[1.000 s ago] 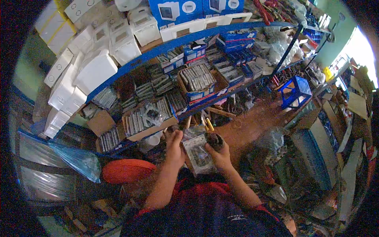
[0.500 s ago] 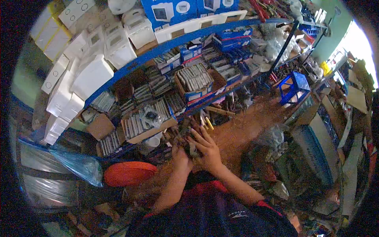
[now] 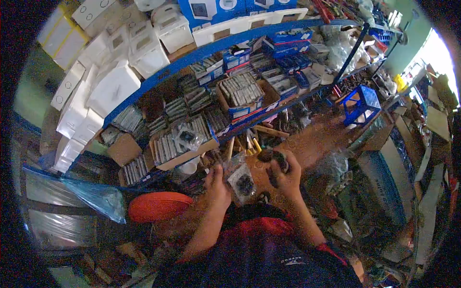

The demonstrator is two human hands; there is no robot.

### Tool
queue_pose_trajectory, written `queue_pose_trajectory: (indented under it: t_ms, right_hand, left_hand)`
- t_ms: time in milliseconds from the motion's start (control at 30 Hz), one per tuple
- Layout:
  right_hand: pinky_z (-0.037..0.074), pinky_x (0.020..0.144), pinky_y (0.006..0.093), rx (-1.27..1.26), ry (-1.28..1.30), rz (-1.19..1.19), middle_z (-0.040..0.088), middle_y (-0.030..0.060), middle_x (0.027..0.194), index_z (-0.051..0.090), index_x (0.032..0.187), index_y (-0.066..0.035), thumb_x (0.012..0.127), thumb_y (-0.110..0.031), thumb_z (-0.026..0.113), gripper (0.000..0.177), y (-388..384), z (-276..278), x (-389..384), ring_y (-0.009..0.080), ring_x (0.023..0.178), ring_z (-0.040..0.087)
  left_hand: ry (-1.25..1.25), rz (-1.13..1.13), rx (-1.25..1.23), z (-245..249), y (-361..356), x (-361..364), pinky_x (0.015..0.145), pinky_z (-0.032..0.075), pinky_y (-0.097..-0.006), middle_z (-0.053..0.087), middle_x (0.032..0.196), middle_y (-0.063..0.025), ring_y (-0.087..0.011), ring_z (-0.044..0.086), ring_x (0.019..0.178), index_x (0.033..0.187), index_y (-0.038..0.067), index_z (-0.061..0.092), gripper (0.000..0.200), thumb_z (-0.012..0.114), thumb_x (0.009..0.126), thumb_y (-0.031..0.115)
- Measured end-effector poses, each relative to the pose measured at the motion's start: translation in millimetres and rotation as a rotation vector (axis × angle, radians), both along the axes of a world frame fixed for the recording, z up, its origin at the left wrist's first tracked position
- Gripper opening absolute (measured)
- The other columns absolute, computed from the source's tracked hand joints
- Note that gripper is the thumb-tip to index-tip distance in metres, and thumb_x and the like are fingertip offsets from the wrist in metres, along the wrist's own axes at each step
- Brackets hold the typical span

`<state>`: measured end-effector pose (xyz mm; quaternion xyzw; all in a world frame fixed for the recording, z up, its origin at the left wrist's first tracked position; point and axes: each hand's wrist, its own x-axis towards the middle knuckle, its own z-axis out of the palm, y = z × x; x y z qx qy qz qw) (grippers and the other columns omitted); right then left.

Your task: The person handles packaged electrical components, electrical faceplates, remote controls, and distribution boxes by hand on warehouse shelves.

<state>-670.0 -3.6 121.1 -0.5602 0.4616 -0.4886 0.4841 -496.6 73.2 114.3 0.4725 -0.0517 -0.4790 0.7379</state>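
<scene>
Packet (image 3: 242, 183), at your 12 o'clock, rests pinched in your left hand (image 3: 217, 188) alone; your right hand (image 3: 288, 179), just parted from it, curls around a dark object (image 3: 280, 161) at 1 o'clock.

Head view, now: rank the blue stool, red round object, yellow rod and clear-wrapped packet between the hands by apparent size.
Largest to smallest:
1. Red round object and blue stool: too alike to rank; the first looks wider, the second taller.
2. Clear-wrapped packet.
3. Yellow rod.
</scene>
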Motion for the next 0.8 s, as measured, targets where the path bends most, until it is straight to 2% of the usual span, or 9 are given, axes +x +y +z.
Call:
queue_pose_trajectory:
  t_ms: [33,133,233,333,433,533,633,733,800]
  right_hand:
    - [0.047,0.076,0.033,-0.327,0.091,0.046,0.059,0.0139,0.096,0.061,0.093,-0.003,0.067,-0.009,0.068,0.028,2.0,7.0,1.9,0.0285,0.088,0.058]
    - [0.048,0.07,0.0356,-0.648,0.39,0.195,0.057,0.0101,0.096,0.06,0.095,-0.005,0.067,-0.011,0.067,0.029,29.3,20.9,23.8,0.0285,0.086,0.057]
    - [0.048,0.07,0.0388,-0.638,0.501,0.319,0.057,0.0123,0.096,0.06,0.094,-0.006,0.062,-0.012,0.069,0.034,38.6,-9.4,39.2,0.0351,0.085,0.056]
    - [0.049,0.068,0.0384,-0.512,0.483,0.329,0.057,0.0142,0.097,0.06,0.093,-0.006,0.062,-0.012,0.069,0.033,28.3,-29.0,30.8,0.0346,0.084,0.057]
    - [0.048,0.068,0.0379,-0.457,0.637,0.159,0.058,0.0141,0.092,0.06,0.093,-0.006,0.062,-0.011,0.069,0.033,13.4,-50.7,15.5,0.0336,0.082,0.057]
    - [0.048,0.067,0.0365,-0.053,0.416,0.112,0.059,0.0137,0.087,0.059,0.09,-0.005,0.063,-0.009,0.069,0.03,-8.3,-59.6,-8.3,0.0329,0.079,0.057]
    - [0.047,0.066,0.0351,-0.227,0.349,-0.045,0.059,0.0132,0.083,0.058,0.087,-0.004,0.063,-0.007,0.068,0.026,0.7,-9.4,0.3,0.0315,0.078,0.058]
    - [0.047,0.064,0.0347,-0.6,0.358,0.067,0.059,0.0131,0.086,0.057,0.084,-0.004,0.062,-0.007,0.068,0.025,22.9,17.9,23.5,0.0316,0.076,0.057]
    - [0.047,0.065,0.0369,-0.681,0.477,0.239,0.059,0.0134,0.088,0.057,0.085,-0.004,0.06,-0.008,0.069,0.028,36.9,10.5,38.9,0.0339,0.077,0.057]
  left_hand:
    - [-0.024,-0.013,-0.046,17.7,-2.7,-5.9,0.077,0.05,-0.0354,0.058,0.093,-0.0072,-0.0203,0.057,0.088,0.102,0.004,0.051,0.033,0.059,0.087,0.031]
    - [0.068,-0.067,-0.057,6.1,-2.4,-9.6,0.076,0.05,-0.0345,0.058,0.094,-0.0075,-0.0197,0.057,0.088,0.101,0.004,0.052,0.031,0.057,0.088,0.031]
    - [-0.015,-0.103,0.045,4.2,-2.4,-10.4,0.076,0.05,-0.0362,0.057,0.099,-0.0081,-0.0209,0.057,0.09,0.105,0.004,0.051,0.032,0.056,0.088,0.032]
    - [0.049,-0.126,0.057,-25.5,1.7,-4.8,0.079,0.049,-0.0383,0.057,0.104,-0.0094,-0.023,0.056,0.094,0.11,0.004,0.049,0.036,0.056,0.088,0.031]
    - [0.082,-0.041,0.129,-34.8,10.0,-4.2,0.083,0.047,-0.0397,0.057,0.107,-0.0104,-0.0248,0.056,0.099,0.114,0.005,0.047,0.038,0.056,0.088,0.031]
    - [0.073,-0.014,-0.001,-11.9,8.8,3.1,0.085,0.046,-0.0404,0.056,0.108,-0.0112,-0.0259,0.056,0.1,0.115,0.005,0.047,0.04,0.056,0.088,0.032]
    - [0.066,-0.047,-0.008,-4.8,4.5,8.2,0.083,0.048,-0.0417,0.056,0.107,-0.011,-0.0259,0.057,0.098,0.112,0.002,0.048,0.039,0.054,0.089,0.033]
    - [0.071,-0.107,-0.041,-6.8,0.7,4.8,0.083,0.048,-0.0412,0.056,0.107,-0.0107,-0.0255,0.057,0.097,0.111,0.001,0.049,0.036,0.052,0.09,0.031]
    - [0.067,-0.154,-0.01,2.3,-1.8,-0.6,0.084,0.047,-0.041,0.057,0.106,-0.0103,-0.0251,0.057,0.097,0.11,0.001,0.05,0.033,0.052,0.091,0.028]
